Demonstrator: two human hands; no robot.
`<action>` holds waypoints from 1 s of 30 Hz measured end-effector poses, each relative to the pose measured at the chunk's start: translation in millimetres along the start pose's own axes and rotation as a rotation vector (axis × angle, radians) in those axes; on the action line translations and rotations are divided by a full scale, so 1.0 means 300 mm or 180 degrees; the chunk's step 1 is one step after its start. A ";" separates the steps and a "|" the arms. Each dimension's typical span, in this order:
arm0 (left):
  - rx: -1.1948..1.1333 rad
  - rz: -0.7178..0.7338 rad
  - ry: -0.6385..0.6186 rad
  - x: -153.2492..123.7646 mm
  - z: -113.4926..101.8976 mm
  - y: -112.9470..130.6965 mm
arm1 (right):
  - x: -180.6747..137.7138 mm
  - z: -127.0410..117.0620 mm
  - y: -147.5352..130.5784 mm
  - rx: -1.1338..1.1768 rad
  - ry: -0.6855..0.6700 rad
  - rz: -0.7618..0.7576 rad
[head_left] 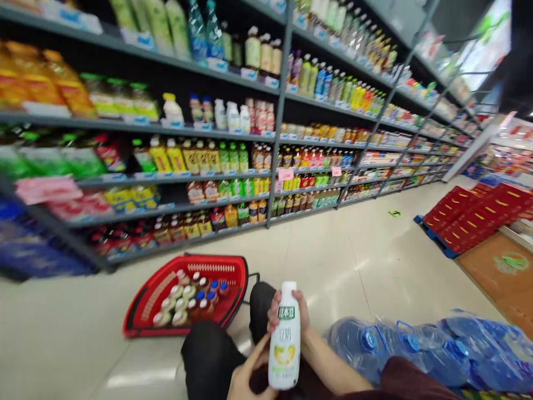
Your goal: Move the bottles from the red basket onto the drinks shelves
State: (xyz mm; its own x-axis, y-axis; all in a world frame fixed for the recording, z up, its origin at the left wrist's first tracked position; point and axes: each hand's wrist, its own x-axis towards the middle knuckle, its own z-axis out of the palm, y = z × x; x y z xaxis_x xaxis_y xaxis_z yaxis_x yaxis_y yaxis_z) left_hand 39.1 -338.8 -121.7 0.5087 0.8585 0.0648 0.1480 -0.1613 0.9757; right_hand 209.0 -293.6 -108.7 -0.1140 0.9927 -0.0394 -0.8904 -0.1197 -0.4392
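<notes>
Bottle (284, 347), white and capped, is between the hands, cap uppermost, label facing my camera. I find the right hand (305, 319) grasping it near the neck, fingers wrapped round from behind. The left hand (250, 379) touches its lower left side with a finger, thumb by the base; whether it grips, I cannot tell. Forward and left of the hands I record a red basket (135, 314) on the floor (316, 250), holding small bottles (188, 293) with white or blue caps. Well ahead of both hands stand drink shelves (278, 122). To their right I note wrapped water jugs (437, 361).
</notes>
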 end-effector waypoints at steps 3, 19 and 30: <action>-0.0084 -0.0211 -0.0148 -0.016 -0.025 0.047 | -0.014 0.042 -0.017 0.0048 -0.0008 -0.0006; -0.0231 -0.0395 -0.0194 -0.027 -0.035 0.076 | -0.033 0.086 -0.004 -0.0334 0.0320 0.0093; 0.1032 -0.0312 0.0126 -0.031 -0.026 -0.001 | -0.025 0.048 -0.018 -0.1657 0.1099 0.0442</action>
State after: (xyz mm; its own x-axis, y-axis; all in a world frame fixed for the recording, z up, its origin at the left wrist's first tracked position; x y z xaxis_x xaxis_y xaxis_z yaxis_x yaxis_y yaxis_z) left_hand 27.7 -342.9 -121.1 0.4463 0.8948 -0.0116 0.4598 -0.2182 0.8608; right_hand 208.3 -300.5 -93.0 0.0130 0.9266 -0.3758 -0.5369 -0.3106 -0.7843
